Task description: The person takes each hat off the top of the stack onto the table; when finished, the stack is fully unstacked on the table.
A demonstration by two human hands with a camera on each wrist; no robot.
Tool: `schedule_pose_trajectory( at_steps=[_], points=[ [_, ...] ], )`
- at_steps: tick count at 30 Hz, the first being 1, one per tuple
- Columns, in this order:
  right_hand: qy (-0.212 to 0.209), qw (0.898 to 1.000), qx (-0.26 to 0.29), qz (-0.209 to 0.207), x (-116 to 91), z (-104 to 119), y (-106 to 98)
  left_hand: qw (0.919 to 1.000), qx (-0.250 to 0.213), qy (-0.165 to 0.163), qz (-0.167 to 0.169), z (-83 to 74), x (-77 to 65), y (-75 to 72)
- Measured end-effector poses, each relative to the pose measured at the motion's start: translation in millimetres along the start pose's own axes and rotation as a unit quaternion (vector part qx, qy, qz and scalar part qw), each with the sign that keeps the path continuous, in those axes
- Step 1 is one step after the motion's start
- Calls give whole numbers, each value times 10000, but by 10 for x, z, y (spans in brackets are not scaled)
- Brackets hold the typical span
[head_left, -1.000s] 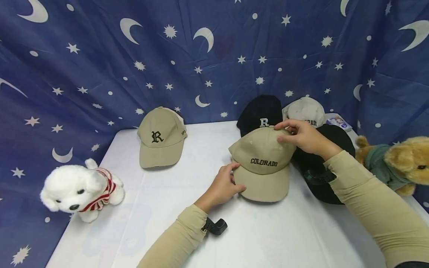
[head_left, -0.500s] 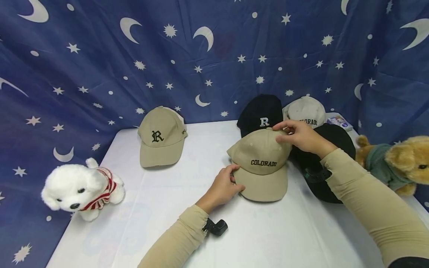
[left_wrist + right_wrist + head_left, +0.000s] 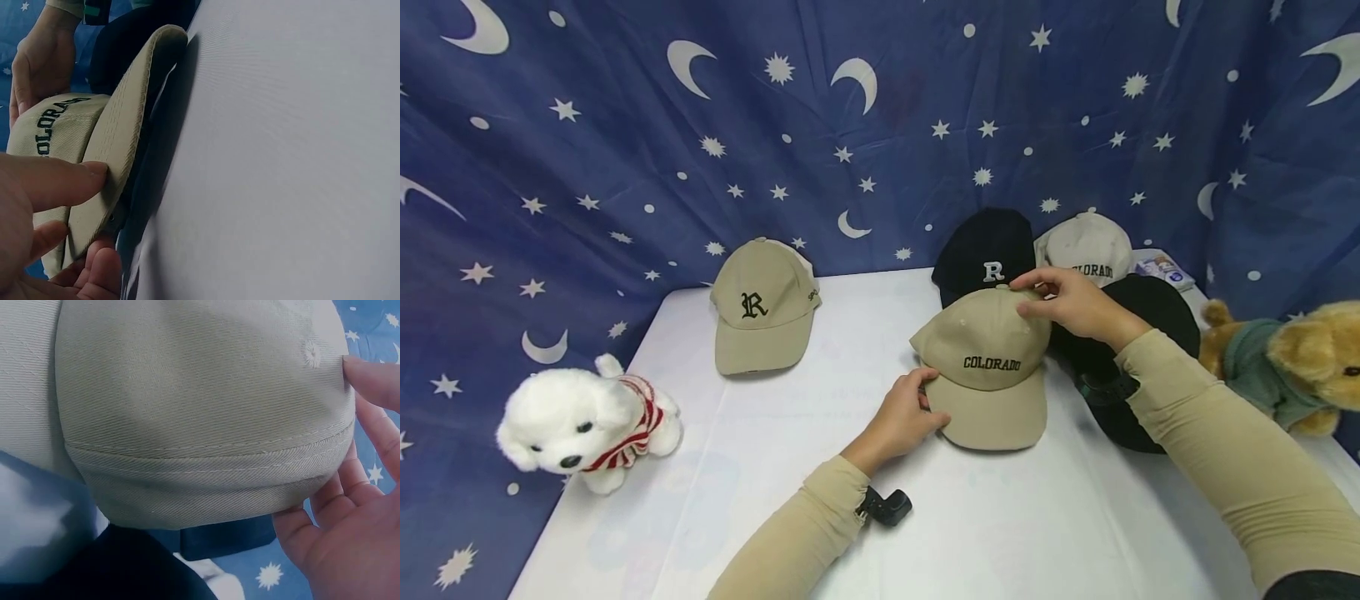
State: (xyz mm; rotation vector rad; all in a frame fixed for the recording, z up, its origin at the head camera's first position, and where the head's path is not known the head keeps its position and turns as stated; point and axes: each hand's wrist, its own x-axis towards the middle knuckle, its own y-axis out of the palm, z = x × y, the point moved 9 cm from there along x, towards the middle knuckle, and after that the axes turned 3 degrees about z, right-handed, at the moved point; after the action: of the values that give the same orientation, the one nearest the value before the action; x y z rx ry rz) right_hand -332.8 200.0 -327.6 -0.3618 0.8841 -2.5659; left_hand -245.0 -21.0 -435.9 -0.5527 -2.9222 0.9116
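1. A white toy dog point(image 3: 568, 421) in a red-striped top sits on the white surface point(image 3: 737, 442), before a starry curtain point(image 3: 790, 108).
2. Near it, farther back, the tan R cap point(image 3: 763, 308) rests with its brim forward.
3. The left hand point(image 3: 897, 419) pinches the Colorado cap point(image 3: 991, 365) by the left edge of its brim: thumb on top, fingers beneath, parted only by the brim.
4. The Colorado cap is right of centre, lettering forward; whether it rests on the surface or is slightly raised, I cannot tell. Just behind it is the black R cap point(image 3: 981, 240).
5. The right hand point(image 3: 1071, 307) holds its crown at the upper right, thumb and fingers curved and moderately spread around the cloth.
6. Beyond that hand are the white cap point(image 3: 1086, 242), a plain black cap point(image 3: 1157, 312) partly behind the forearm, and a small packet point(image 3: 1165, 268).
7. A brown toy dog point(image 3: 1270, 375) in green stands at far right.
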Motion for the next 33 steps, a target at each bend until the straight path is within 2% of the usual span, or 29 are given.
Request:
schedule_pose_trajectory(
  at_steps=[9, 18, 25, 33],
  points=[
    [49, 9998, -138, -104, -86, -109, -119, 9998, 41, 157, 118, -102, 126, 183],
    [62, 9993, -175, -323, -152, -140, -237, 9999, 57, 50, 79, -173, 186, 283],
    [154, 9986, -249, -438, -189, -180, -300, 9982, 367, 413, 215, -245, 269, 360],
    [222, 9983, -239, -476, -191, -216, -329, 9965, 723, 324, 275, -298, 310, 369]
  ],
)
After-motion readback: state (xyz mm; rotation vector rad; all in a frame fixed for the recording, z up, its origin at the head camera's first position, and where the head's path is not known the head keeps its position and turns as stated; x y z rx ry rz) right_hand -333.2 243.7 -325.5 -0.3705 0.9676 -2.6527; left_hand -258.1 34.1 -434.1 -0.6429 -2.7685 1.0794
